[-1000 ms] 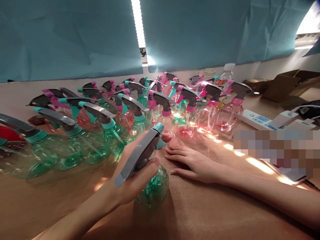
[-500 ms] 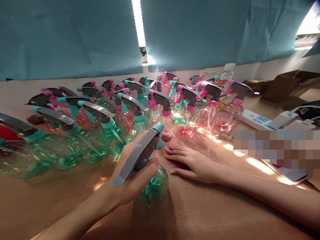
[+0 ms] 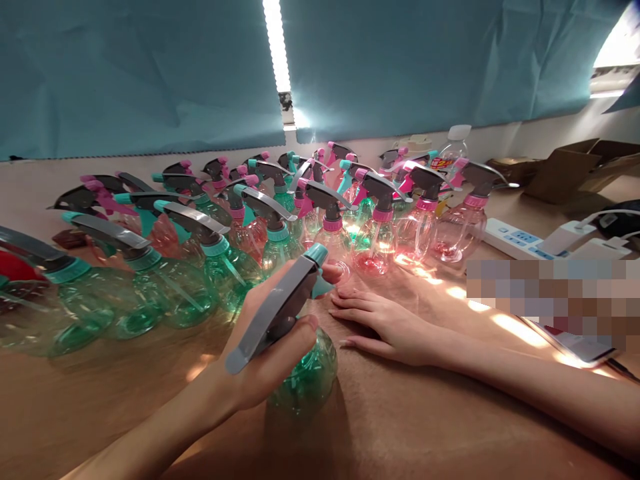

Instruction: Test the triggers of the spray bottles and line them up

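My left hand (image 3: 267,340) is wrapped round the grey trigger head of a green spray bottle (image 3: 306,377) that stands on the brown table (image 3: 425,427) in front of me. Its thumb presses the side of the head and a fingertip reaches past the teal nozzle. My right hand (image 3: 385,323) lies flat on the table just right of the bottle, fingers stretched out, holding nothing.
Several green and pink spray bottles (image 3: 280,220) stand in rows across the table's far and left side. A white power strip (image 3: 515,240) with chargers lies at the right, cardboard boxes (image 3: 575,167) behind it. Teal curtains (image 3: 150,73) hang at the back.
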Tool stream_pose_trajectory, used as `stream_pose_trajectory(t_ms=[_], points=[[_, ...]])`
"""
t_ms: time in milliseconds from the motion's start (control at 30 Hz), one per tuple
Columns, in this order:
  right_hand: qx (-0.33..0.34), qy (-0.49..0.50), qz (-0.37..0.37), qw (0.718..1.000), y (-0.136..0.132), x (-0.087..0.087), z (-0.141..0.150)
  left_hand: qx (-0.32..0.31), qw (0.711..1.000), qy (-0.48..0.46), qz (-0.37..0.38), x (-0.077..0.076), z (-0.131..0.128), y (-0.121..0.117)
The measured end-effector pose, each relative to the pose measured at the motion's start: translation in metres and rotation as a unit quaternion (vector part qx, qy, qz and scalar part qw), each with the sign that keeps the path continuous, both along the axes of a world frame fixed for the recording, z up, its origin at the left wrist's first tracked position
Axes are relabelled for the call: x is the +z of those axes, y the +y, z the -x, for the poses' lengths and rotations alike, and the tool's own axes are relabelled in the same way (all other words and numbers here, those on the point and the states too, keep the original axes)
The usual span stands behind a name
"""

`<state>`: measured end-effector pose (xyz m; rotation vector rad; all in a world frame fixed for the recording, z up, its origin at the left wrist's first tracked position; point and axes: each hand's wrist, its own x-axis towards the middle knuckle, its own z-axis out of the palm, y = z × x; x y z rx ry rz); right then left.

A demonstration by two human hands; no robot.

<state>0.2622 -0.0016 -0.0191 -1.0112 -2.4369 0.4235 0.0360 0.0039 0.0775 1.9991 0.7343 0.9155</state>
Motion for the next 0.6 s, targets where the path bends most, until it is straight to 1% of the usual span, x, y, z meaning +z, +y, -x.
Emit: stream_pose_trajectory(t_ms=[100, 267, 433, 533, 600], points=[[0.000, -0.007, -0.003, 1.000, 0.0003, -0.0004, -0.0003, -0.004, 1.000, -0.014, 0.006, 0.0000, -0.0006, 0.0000], [0.003, 0.005, -0.001, 1.000, 0.0011, -0.0033, -0.0012, 0.020, 1.000, 0.017, 0.009, 0.0002, -0.0005, -0.0004], [0.004, 0.013, 0.004, 1.000, 0.0017, -0.0056, -0.0017, 0.001, 1.000, -0.003, 0.006, 0.0014, -0.0019, 0.0002], [0.004, 0.004, -0.003, 1.000, 0.0019, -0.0053, -0.0015, -0.005, 1.000, -0.005, -0.020, 0.0015, -0.0025, 0.0011], [0.005, -0.005, -0.007, 1.000, 0.0019, -0.0044, -0.0013, 0.015, 0.999, 0.011, -0.042, 0.0004, -0.0018, 0.0012]])
